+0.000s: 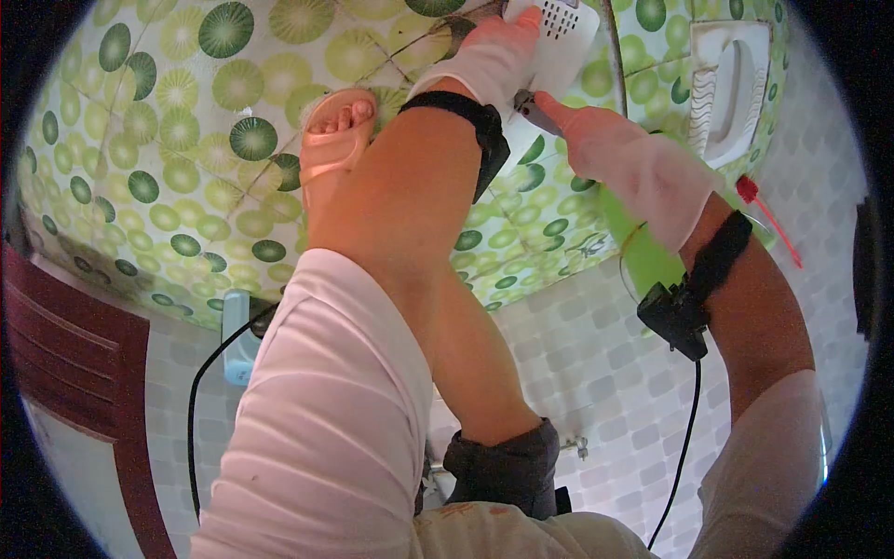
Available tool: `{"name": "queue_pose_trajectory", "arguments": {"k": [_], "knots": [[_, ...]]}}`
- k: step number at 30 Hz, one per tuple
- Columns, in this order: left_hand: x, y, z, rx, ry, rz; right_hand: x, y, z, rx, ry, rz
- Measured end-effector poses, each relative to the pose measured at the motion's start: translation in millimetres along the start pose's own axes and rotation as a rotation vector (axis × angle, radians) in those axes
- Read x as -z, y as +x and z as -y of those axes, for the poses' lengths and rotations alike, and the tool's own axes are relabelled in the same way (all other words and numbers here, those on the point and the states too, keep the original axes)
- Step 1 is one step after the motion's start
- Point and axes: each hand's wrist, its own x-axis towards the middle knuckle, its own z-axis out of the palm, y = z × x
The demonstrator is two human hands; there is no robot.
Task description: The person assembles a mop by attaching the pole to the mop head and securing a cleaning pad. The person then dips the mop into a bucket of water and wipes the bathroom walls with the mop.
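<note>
My left hand (492,58), in a pale pink rubber glove, grips a white plastic piece with rows of small holes (566,35) at the top of the head view. My right hand (605,144), gloved the same way, is closed on a small grey object (536,114) whose kind I cannot make out. That object sits close to the lower end of the white piece; whether they touch is unclear. Both are low over the green-patterned tile floor (307,56). Black straps with small devices circle both forearms.
A white squat toilet (703,135) lies at the upper right, with a red-headed brush (768,219) near it. Something bright green (643,247) is under my right forearm. A sandalled foot (337,140) rests beside my left arm. A light blue container (238,359) and dark red door (79,345) are left.
</note>
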Motion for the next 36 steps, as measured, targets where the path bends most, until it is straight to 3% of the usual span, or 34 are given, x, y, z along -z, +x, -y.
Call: {"name": "queue_pose_trajectory", "arguments": {"k": [2, 5, 9, 12, 15, 18, 20, 21, 24, 26, 27, 29, 33, 36], "knots": [[-2.5, 6.7, 3.8, 0.0, -0.059, -0.026, 12.8, -7.0, 1.7, -0.023, 0.178, 0.08], [13.9, -28.9, -3.5, -0.043, -0.097, 0.03, 13.5, -3.4, -0.4, -0.001, 0.195, 0.089], [4.9, -35.5, -0.8, -0.097, -0.155, -0.029, 22.8, -4.4, 9.4, -0.032, 0.159, 0.14], [-3.3, -31.5, 7.2, -0.287, 0.024, -0.076, 25.6, -2.6, 11.9, -0.066, 0.024, 0.183], [8.6, -51.5, -3.2, -0.231, -0.199, -0.043, 26.9, -4.0, 9.9, -0.059, 0.089, 0.19], [11.1, -52.8, -9.7, -0.062, -0.12, -0.023, 12.7, -6.9, -4.5, 0.061, 0.181, 0.08], [17.6, -59.2, -11.7, -0.021, -0.167, -0.02, -17.5, 7.9, -25.4, 0.704, -0.402, -0.428], [15.5, -56.9, -9.1, -0.018, -0.171, -0.019, -14.2, 4.6, -21.2, 0.706, -0.403, -0.424], [14.0, -45.6, -0.8, -0.094, -0.177, -0.097, -3.3, -2.4, -0.7, 0.579, -0.348, -0.25], [14.8, -37.9, 5.3, -0.046, -0.246, -0.124, 4.7, -3.1, 18.8, 0.232, 0.272, 0.109], [18.2, -39.0, 5.9, -0.044, -0.238, -0.126, 9.5, -5.3, 30.1, 0.238, 0.278, 0.107], [27.5, -41.7, 3.0, -0.013, -0.209, -0.151, 18.5, -8.5, 46.6, -0.114, 0.586, 0.04], [18.1, -30.3, 6.6, -0.027, -0.202, -0.165, 5.0, 5.0, 46.4, -0.198, 0.667, 0.073], [12.1, -19.9, 10.9, -0.063, -0.304, -0.14, 0.7, 6.6, 49.3, -0.21, 0.695, -0.06]]}}
